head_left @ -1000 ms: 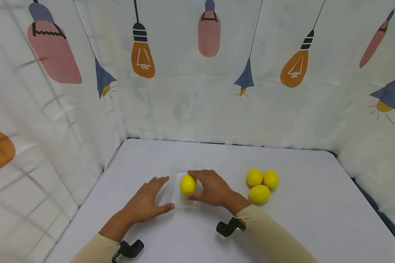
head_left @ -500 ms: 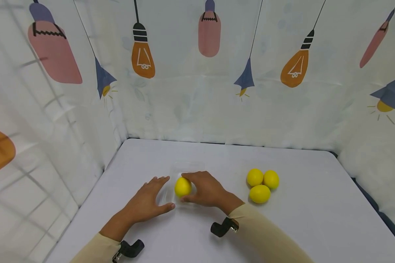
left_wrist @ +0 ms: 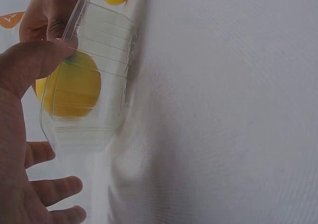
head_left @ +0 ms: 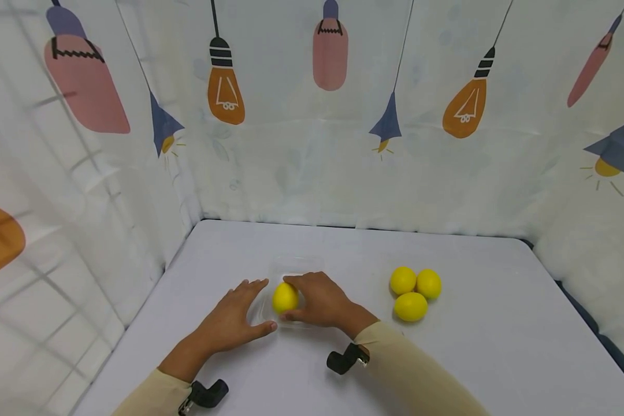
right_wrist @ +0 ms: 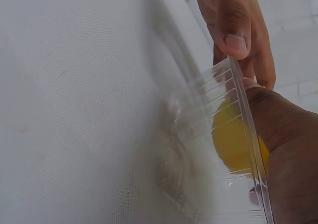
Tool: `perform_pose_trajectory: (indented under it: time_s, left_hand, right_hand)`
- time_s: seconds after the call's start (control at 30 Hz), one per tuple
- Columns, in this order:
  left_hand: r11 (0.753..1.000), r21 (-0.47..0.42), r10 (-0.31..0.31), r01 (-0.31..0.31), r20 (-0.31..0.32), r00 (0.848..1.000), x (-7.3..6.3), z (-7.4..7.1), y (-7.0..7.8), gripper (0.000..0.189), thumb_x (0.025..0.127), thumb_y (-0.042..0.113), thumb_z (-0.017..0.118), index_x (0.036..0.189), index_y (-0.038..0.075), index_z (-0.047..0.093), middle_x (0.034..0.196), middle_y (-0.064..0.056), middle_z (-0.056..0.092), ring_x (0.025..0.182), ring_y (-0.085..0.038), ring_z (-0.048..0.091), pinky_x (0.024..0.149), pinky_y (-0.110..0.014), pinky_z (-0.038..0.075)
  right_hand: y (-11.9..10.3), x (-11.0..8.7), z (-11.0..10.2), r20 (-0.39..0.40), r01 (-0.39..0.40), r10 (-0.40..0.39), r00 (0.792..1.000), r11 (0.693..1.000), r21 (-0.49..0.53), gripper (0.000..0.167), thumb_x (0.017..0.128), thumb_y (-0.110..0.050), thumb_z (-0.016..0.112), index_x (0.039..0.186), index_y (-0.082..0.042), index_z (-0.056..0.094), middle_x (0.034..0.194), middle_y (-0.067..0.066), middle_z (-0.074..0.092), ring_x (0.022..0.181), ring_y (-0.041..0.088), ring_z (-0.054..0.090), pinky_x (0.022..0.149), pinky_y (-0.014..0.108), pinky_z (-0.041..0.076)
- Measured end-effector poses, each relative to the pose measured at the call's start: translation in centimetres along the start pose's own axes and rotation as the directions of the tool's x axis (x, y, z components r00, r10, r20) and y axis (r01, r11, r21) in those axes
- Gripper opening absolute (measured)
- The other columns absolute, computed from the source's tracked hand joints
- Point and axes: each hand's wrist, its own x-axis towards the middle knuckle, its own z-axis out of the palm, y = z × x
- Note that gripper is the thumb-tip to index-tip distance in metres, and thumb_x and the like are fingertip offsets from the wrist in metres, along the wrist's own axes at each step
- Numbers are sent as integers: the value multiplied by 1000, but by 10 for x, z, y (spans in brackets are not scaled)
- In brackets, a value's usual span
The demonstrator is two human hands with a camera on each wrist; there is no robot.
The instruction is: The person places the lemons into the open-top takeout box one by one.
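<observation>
while right hand [head_left: 319, 297] pinches a yellow lemon [head_left: 285, 297] within a clear container [left_wrist: 107, 35] | left hand [head_left: 234, 318] splayed, thumb touching it

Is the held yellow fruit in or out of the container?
Mostly in: the left wrist view shows the yellow fruit through the clear container, part rising past its rim.

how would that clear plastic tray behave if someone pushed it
The clear plastic tray would probably be light for its size, given its thin, see-through walls. Its ribbed sides may flex slightly but likely hold shape. If the right hand let go, the rounded yellow fruit inside might roll with a push.
</observation>
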Motion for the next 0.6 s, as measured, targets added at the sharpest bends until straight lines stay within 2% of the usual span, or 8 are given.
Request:
perform_pose_trajectory:
  time_s: [0.6]
  left_hand:
    - [1000,-16,19,-19,-6,1000,-2,-1,-1,96,84,70,70,159,16,39,158,-12,43,148,-44,29,118,-66,21]
  right_hand:
    - [-6,12,6,48,-37,40,998,997,-71,81,82,-63,78,148,-21,57,132,-5,66,115,20,60,103,38,48]
